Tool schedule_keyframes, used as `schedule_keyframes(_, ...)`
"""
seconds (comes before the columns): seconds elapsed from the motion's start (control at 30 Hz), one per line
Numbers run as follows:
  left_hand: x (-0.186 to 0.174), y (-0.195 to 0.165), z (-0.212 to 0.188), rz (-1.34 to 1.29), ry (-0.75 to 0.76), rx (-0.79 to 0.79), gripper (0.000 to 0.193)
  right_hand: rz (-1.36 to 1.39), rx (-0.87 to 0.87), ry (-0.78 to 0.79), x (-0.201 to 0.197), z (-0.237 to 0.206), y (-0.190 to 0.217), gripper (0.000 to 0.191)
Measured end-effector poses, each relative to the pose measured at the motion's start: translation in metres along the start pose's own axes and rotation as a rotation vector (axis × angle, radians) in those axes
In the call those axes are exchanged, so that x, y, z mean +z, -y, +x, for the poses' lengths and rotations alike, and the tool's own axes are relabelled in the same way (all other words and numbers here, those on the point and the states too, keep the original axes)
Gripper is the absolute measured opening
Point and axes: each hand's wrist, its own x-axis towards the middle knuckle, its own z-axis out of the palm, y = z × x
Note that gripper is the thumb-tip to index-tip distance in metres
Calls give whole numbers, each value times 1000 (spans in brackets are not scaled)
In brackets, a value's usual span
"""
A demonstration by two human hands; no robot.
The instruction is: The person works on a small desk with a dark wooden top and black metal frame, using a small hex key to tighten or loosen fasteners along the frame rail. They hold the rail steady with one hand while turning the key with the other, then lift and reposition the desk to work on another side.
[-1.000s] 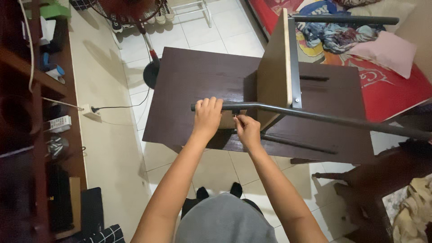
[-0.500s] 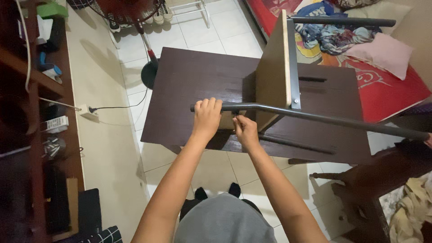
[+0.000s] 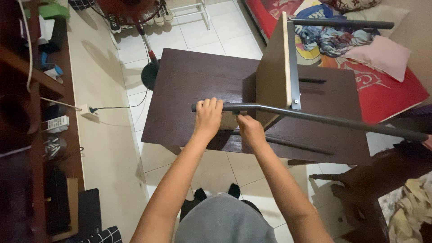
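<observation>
- The left hand (image 3: 208,118) is wrapped tight around the end of a grey metal leg (image 3: 315,118).
- The right hand (image 3: 250,131) sits just beside that grip, under the leg; what its fingers pinch is hidden.
- The leg already joins the light wooden board (image 3: 273,76), standing on edge on the dark table (image 3: 189,90).
- The work near the grip looks not finished.

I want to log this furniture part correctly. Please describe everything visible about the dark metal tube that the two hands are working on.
The dark metal tube is thin, round and matte grey-black. It runs from the left hand, which grips its near end, rightward and slightly down to the picture's edge. It bends gently near the upright light wooden panel, whose edge it meets. The right hand sits just beneath it. It hangs above the dark brown wooden board.
</observation>
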Motion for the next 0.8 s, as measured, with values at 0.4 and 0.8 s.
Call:
schedule_keyframes(0.4, -2, 0, 0, -32, -1, -23, 40, 920, 780, -3, 19, -1, -14, 23)
schedule_keyframes(0.8, 1, 1, -1, -40, -14, -10, 43, 1570, 1129, -180, 51, -8, 2, 19)
